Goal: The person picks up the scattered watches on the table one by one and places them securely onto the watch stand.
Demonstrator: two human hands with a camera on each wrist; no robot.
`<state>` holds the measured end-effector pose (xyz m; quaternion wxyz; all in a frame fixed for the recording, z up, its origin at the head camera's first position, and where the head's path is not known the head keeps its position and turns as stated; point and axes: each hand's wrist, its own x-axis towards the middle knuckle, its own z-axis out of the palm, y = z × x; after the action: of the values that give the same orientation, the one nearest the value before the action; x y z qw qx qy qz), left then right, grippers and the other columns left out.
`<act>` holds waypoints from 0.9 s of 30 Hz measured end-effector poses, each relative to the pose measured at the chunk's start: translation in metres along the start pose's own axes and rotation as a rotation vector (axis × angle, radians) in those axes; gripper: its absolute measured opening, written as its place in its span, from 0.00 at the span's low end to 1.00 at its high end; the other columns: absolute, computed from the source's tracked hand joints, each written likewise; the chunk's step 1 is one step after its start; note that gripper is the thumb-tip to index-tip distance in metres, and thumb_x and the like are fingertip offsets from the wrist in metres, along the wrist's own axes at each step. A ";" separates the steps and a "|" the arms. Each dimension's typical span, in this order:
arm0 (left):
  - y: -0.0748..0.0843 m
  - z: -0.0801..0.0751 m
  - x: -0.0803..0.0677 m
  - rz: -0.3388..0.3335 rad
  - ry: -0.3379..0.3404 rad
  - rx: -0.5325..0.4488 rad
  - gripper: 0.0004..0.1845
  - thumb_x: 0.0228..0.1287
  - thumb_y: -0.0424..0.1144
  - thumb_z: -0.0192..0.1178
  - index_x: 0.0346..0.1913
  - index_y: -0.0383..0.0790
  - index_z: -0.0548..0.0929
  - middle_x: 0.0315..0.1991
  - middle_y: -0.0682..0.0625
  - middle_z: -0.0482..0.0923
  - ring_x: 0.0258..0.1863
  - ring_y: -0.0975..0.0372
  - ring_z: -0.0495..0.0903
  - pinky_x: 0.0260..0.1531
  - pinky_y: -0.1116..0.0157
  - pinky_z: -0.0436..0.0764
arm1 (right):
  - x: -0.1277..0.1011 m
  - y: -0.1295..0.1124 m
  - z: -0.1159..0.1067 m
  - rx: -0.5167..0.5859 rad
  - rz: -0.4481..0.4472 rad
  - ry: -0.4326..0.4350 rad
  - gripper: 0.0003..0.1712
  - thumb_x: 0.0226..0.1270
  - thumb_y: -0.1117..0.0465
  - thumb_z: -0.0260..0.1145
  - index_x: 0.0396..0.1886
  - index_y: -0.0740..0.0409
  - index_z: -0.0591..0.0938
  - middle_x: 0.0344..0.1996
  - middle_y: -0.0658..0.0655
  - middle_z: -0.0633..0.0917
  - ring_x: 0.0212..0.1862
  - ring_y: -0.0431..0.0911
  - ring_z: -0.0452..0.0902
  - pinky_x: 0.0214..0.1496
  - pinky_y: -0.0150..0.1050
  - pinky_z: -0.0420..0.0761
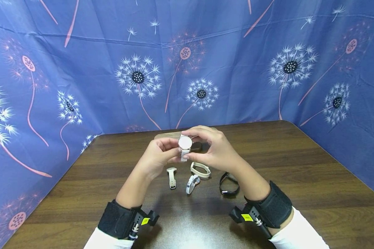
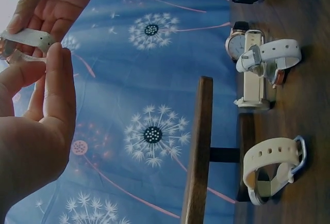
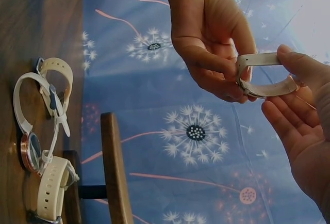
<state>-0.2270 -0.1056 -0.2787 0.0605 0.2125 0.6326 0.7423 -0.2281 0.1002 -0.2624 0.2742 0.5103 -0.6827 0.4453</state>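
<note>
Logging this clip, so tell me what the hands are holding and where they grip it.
Both hands, left hand and right hand, pinch a white watch by its strap.

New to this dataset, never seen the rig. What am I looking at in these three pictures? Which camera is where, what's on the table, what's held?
No machine here: a person works with two bare hands. The black cuffs on both wrists carry small cameras.

The big picture comes from a camera on the person's head, looking down at a dark wooden table walled in by blue flowered cloth. The other two come from the wrist cameras, so they look sideways and tilted.

The left hand and right hand together hold a white watch above the table, fingers pinching its strap on both sides.

On the table lie a short white strap piece, a second white watch, a cream strap curled in a loop and a black watch. Behind the hands stands a wooden stand.
</note>
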 end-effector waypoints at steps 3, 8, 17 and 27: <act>0.003 -0.004 -0.002 0.052 -0.062 0.063 0.17 0.58 0.19 0.59 0.50 0.30 0.81 0.42 0.48 0.84 0.42 0.59 0.83 0.45 0.57 0.83 | 0.000 0.001 -0.001 0.020 0.005 0.017 0.31 0.42 0.74 0.79 0.51 0.70 0.81 0.46 0.61 0.84 0.46 0.48 0.81 0.48 0.40 0.83; 0.010 -0.005 -0.008 0.310 -0.102 0.330 0.35 0.47 0.19 0.70 0.62 0.29 0.73 0.56 0.44 0.76 0.55 0.52 0.77 0.51 0.57 0.80 | 0.002 0.002 -0.004 0.002 -0.002 0.027 0.31 0.43 0.74 0.80 0.51 0.69 0.81 0.46 0.60 0.83 0.48 0.48 0.80 0.50 0.40 0.82; 0.016 0.012 -0.013 0.838 0.096 0.891 0.35 0.38 0.25 0.79 0.56 0.28 0.80 0.52 0.40 0.80 0.48 0.54 0.82 0.46 0.68 0.82 | 0.001 0.003 -0.004 -0.057 -0.008 -0.005 0.30 0.44 0.68 0.81 0.51 0.65 0.83 0.44 0.56 0.81 0.46 0.45 0.77 0.51 0.35 0.79; 0.015 0.013 -0.013 0.871 0.155 0.879 0.25 0.41 0.22 0.76 0.48 0.27 0.84 0.44 0.39 0.84 0.43 0.55 0.85 0.42 0.72 0.82 | 0.001 0.001 -0.004 -0.008 -0.007 -0.002 0.29 0.45 0.70 0.80 0.50 0.66 0.83 0.44 0.57 0.82 0.46 0.46 0.79 0.51 0.37 0.81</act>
<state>-0.2074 -0.1008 -0.2659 -0.3869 0.4013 0.7368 0.3826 -0.2297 0.1029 -0.2600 0.2769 0.5120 -0.6831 0.4411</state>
